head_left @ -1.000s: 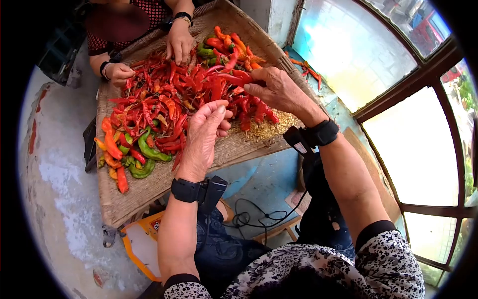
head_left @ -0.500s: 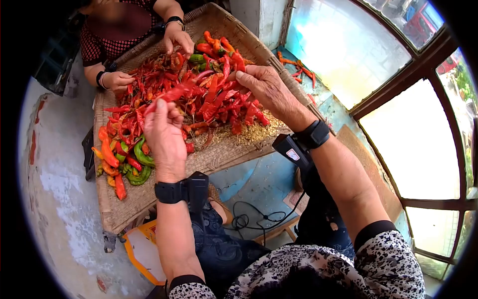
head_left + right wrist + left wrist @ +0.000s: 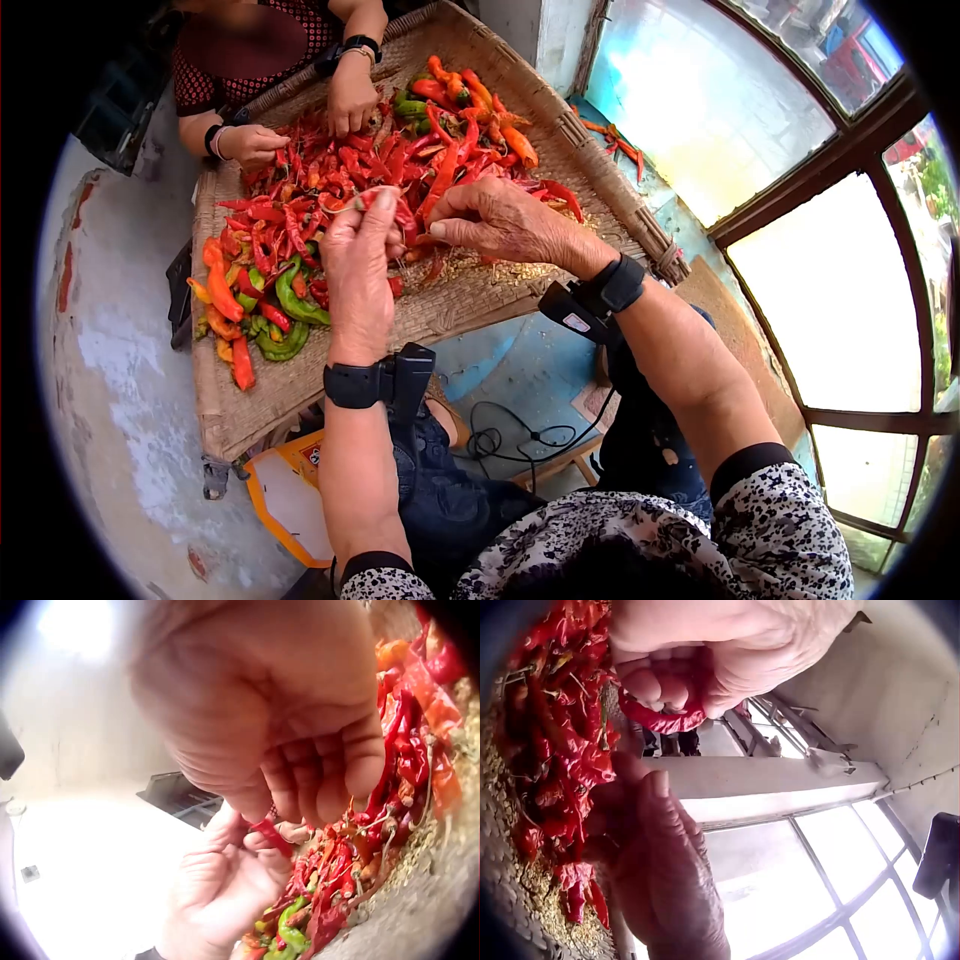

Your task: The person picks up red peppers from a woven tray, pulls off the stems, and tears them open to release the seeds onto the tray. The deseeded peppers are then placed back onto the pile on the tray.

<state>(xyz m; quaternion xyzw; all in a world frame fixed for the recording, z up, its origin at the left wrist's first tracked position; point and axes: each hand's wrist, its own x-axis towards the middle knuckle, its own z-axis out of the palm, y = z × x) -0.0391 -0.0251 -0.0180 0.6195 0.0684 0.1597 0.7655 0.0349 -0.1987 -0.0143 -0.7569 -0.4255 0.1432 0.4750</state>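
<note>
My left hand (image 3: pixel 360 275) pinches a wrinkled red chili pepper (image 3: pixel 660 720) between thumb and fingers, above the heap. In the right wrist view this chili (image 3: pixel 271 837) shows between the left thumb and fingertips. Close beside it on the right, my right hand (image 3: pixel 515 225) hovers over the near part of the heap, its fingers loosely bent; no chili shows between them in the right wrist view. Beneath both hands spreads a heap of red chilies (image 3: pixel 300 190), many shrivelled, on a woven tray (image 3: pixel 270 395).
Across the tray another person's two hands (image 3: pixel 352 100) reach into the heap. Green chilies (image 3: pixel 290 340) and orange ones lie at the left corner, more (image 3: pixel 470 90) at the far end. Loose seeds (image 3: pixel 490 268) cover the near right part. Windows (image 3: pixel 830 290) stand to the right.
My left hand first swung left with a red chili, then came back a little right. My right hand has moved down and left, nearer to it. The other person's hands shifted slightly over the heap.
</note>
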